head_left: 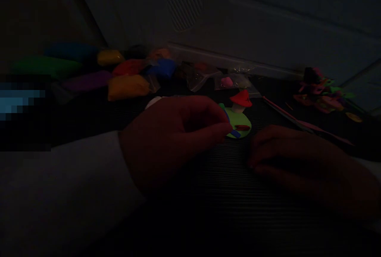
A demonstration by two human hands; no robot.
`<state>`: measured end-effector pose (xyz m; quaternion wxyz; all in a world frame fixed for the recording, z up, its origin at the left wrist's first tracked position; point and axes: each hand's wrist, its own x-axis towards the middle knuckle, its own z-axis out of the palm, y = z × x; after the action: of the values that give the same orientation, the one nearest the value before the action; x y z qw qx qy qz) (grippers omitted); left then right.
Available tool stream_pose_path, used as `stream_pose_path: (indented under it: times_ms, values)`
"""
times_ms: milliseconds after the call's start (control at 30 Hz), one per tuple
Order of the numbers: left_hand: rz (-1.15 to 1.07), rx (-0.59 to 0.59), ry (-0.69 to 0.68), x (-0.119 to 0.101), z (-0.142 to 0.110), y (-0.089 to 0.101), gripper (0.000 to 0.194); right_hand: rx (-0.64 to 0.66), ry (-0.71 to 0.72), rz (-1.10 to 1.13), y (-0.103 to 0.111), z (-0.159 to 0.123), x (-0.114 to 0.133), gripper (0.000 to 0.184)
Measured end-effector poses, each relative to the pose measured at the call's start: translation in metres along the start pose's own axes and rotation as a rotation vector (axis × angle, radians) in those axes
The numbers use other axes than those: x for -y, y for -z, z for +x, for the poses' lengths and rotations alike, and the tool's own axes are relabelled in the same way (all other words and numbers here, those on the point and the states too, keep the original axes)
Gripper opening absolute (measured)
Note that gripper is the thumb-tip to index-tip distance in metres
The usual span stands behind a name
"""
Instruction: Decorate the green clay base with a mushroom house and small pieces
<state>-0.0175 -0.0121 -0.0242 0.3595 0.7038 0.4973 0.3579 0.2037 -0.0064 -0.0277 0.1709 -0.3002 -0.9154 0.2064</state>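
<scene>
In dim light, my left hand (178, 134) pinches a thin blue clay strip (235, 133) at the left edge of a light green clay disc (245, 116). On the disc's far side stands a small clay mushroom (240, 100) with a red cap and a pale stem. A small red clay piece (242, 127) lies flat on the disc. My left fingers hide part of the disc and a darker green bit beside it. Just right of the disc, my right hand (303, 165) rests low over the dark ridged table, fingers curled together, with nothing visible in them.
Clay packs, among them an orange pack (127, 87) and a green pack (46, 66), lie at the back left. Small clear bags (204, 76) sit by the back wall. Scissors (285, 114) lie behind my right hand, near a heap of coloured scraps (324, 92).
</scene>
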Motion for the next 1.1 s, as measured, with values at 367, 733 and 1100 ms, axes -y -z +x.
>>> stream_pose_path:
  times_ms: [367,733,1100]
  values:
    - [0.012,0.001,0.0,0.0002,-0.0004,-0.0007,0.006,-0.005,0.015,-0.033,0.0001,-0.0017,-0.0008,0.009]
    - [0.013,0.002,-0.006,0.0004,-0.0008,-0.0001,0.005,0.011,0.051,-0.079,0.0004,-0.0008,-0.0019,0.011]
    - [-0.004,0.012,0.014,-0.0014,-0.0008,0.0002,0.006,-0.008,0.056,-0.102,-0.0003,-0.0011,0.0009,0.01]
